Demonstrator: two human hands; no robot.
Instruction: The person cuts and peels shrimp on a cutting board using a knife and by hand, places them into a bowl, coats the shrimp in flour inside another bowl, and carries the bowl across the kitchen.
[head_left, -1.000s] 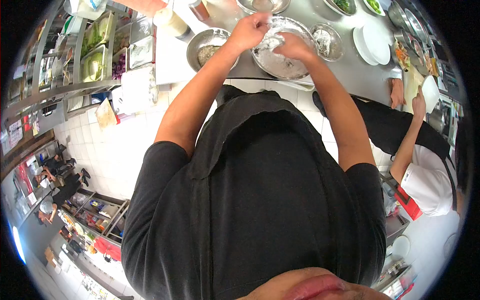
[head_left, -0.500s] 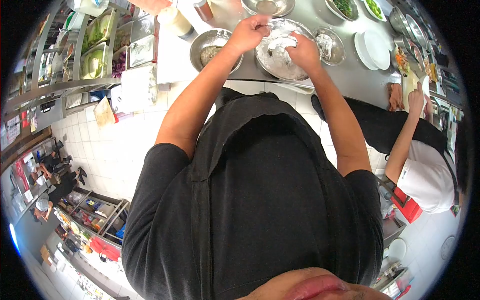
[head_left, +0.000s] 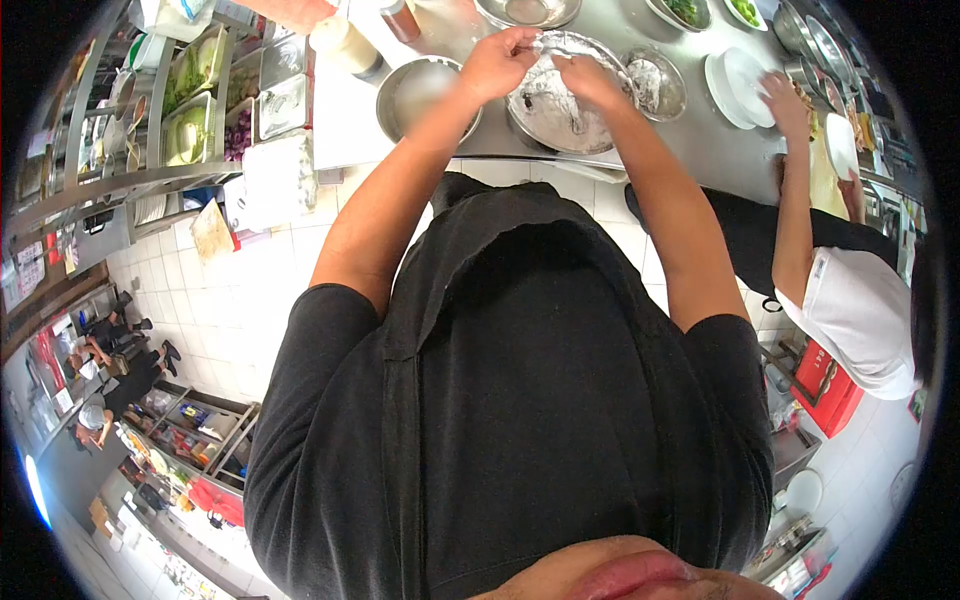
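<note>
Head-worn fisheye view, close overhead, facing down

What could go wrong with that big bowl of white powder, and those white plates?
The big bowl sits close to the counter's front edge, so a bump might tip it. The left hand and right hand are over it, so powder could spill. A co-worker's hand is by the plates; one might slip.

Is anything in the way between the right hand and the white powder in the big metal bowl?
Nothing visible is. The right hand is over the big metal bowl, with white powder beneath it. The smaller bowl sits off to the right, not between them.
</note>
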